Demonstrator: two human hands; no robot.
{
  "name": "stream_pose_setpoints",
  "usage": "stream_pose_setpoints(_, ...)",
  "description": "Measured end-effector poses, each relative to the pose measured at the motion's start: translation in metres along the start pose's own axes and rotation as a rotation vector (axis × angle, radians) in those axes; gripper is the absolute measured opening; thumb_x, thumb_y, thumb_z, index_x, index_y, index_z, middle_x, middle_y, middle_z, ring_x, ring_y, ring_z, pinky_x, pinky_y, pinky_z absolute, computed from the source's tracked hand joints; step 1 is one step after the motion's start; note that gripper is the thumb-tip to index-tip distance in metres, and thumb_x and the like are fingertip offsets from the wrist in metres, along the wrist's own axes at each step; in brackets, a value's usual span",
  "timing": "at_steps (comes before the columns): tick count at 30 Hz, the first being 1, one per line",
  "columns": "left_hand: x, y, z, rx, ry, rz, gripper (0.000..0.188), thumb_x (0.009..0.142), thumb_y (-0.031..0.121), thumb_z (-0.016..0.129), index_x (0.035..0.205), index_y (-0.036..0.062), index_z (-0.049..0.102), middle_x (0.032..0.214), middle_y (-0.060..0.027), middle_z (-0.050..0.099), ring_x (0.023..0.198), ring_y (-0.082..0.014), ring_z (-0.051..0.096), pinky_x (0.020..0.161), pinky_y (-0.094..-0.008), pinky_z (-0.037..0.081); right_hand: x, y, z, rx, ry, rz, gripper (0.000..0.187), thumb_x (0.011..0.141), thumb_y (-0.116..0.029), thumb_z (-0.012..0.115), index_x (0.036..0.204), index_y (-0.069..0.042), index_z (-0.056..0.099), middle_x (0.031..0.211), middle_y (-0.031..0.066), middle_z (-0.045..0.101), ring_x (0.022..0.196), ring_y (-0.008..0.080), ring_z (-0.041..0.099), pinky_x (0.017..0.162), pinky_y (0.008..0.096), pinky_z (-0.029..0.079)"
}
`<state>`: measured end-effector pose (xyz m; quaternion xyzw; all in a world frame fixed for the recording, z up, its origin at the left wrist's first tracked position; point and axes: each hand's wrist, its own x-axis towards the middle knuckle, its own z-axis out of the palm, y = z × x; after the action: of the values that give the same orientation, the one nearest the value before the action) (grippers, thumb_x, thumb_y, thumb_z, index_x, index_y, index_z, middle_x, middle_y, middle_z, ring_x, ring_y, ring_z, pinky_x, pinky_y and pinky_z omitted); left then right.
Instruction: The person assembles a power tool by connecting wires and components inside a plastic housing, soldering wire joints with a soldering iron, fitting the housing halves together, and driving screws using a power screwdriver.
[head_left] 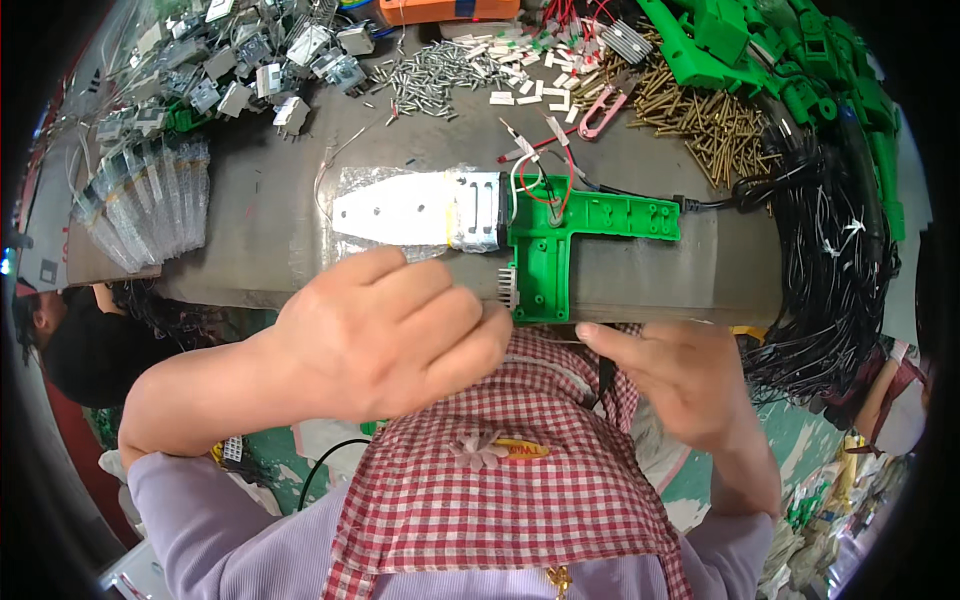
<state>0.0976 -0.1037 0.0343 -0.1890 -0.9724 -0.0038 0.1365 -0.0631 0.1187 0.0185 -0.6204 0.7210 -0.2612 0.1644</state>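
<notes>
Here's the open green plastic shell half (545, 265), lying hollow side up at the near edge of the bare grey worktop (650, 270), right in front of the person. Its lower end reaches the brink, so a careless nudge from above could tip it into the lap.

The left hand (395, 335) sits just beside it, fingers curled toward the palm; whether they pinch anything, I cannot tell. Right by those knuckles, a small grey finned metal piece (508, 288) lies against the shell's side, and a brush could knock it askew.

Over to the right hand (675, 375): forefinger stretched out near the shell's lower corner, the other fingers folded, their grip hidden from here.

Now watch the loose red-and-white wire ends (525, 148), sprawling above the shell's rim! Left there, they might get trapped when anything presses down. And the thin black cable (705, 204) runs off the shell's right end; a tug on it could swing the shell and the flat silvery metal plate (385, 210) beside it.
</notes>
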Motion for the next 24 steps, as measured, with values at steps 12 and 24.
stream_pose_setpoints(12, 0.011, -0.008, -0.003, 0.032, 0.127, -0.027, 0.041, 0.063, 0.012, 0.065, 0.104, 0.0087, 0.068, 0.069, 0.0043, 0.048, 0.053, -0.0102, 0.042, 0.045, -0.0253, 0.034, -0.004, 0.007, 0.002, 0.783, -0.131, 0.256, 0.035, 0.084, 0.000, 0.057, 0.117, -0.010, 0.065, 0.088, 0.0112, 0.069, 0.072, 0.0154, 0.064, 0.069, 0.0288, 0.049)
stream_pose_setpoints(24, -0.001, -0.018, 0.039, -0.317, -0.034, -0.225, 0.044, 0.069, 0.014, 0.063, 0.112, 0.0062, 0.061, 0.081, -0.0026, 0.058, 0.064, -0.0191, 0.059, 0.053, -0.0321, 0.047, -0.005, 0.022, 0.008, 0.161, 0.155, 0.308, 0.033, 0.076, 0.003, 0.056, 0.106, -0.005, 0.068, 0.081, 0.0106, 0.068, 0.063, 0.0235, 0.061, 0.059, 0.0309, 0.047)
